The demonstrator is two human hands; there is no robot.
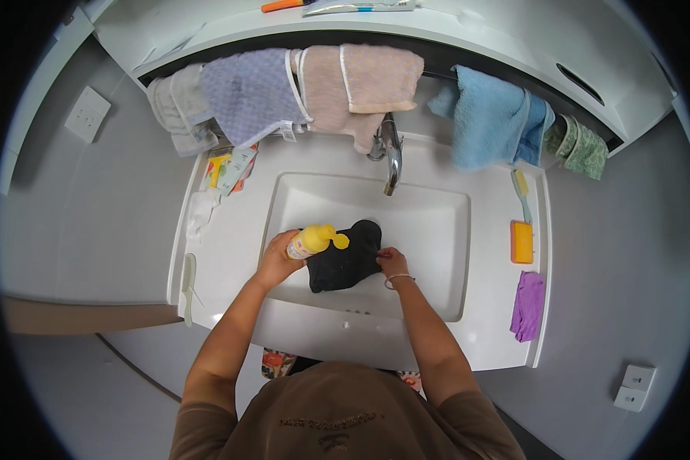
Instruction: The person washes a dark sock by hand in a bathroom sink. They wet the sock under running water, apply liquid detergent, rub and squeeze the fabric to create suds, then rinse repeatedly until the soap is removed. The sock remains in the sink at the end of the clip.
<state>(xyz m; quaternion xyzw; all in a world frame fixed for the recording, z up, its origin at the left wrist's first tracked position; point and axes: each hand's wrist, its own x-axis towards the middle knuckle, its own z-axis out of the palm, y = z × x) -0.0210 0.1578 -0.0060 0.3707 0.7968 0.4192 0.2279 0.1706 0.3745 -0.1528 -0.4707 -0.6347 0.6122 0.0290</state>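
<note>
My left hand (277,259) is wrapped round a yellow squeeze bottle (309,241) with its flip cap open. The bottle is tilted, its cap end pointing right over a dark cloth (343,261). That cloth lies crumpled in the white sink basin (429,264). At the cloth's right edge my right hand (392,262) pinches the fabric between thumb and fingers. A thin bracelet (391,284) circles my right wrist. No liquid can be made out coming from the bottle.
A chrome faucet (392,157) reaches over the basin's back edge. Towels (249,96) hang behind it, including a blue towel (487,119). Along the right counter lie a brush (522,192), an orange-yellow sponge (521,242) and a purple cloth (527,307). Packets (234,169) and a comb (188,287) are at left.
</note>
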